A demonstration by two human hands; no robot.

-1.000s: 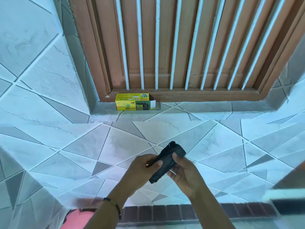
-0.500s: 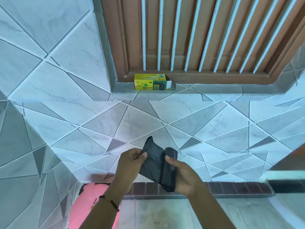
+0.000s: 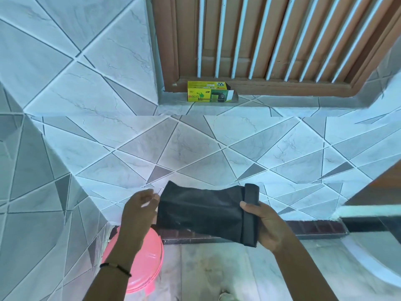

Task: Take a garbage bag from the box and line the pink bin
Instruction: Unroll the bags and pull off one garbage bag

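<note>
A black garbage bag (image 3: 201, 210) is stretched flat between my two hands, partly unrolled, with the remaining roll at its right end. My right hand (image 3: 265, 227) grips that rolled end. My left hand (image 3: 140, 210) pinches the bag's left edge. The pink bin (image 3: 142, 262) stands on the floor below my left forearm, which hides part of it. The yellow and green garbage bag box (image 3: 208, 91) lies on the window ledge above, its right end flap open.
A tiled wall (image 3: 195, 148) fills the view ahead, with a brown wooden window (image 3: 271, 40) behind white bars above it. A tiled corner juts out at left. A dark-edged surface (image 3: 368, 216) reaches in from the right. Pale floor lies below.
My hands have moved apart and the bag has unrolled from a tight roll into a wide flat strip. The view has dropped, so the pink bin shows more.
</note>
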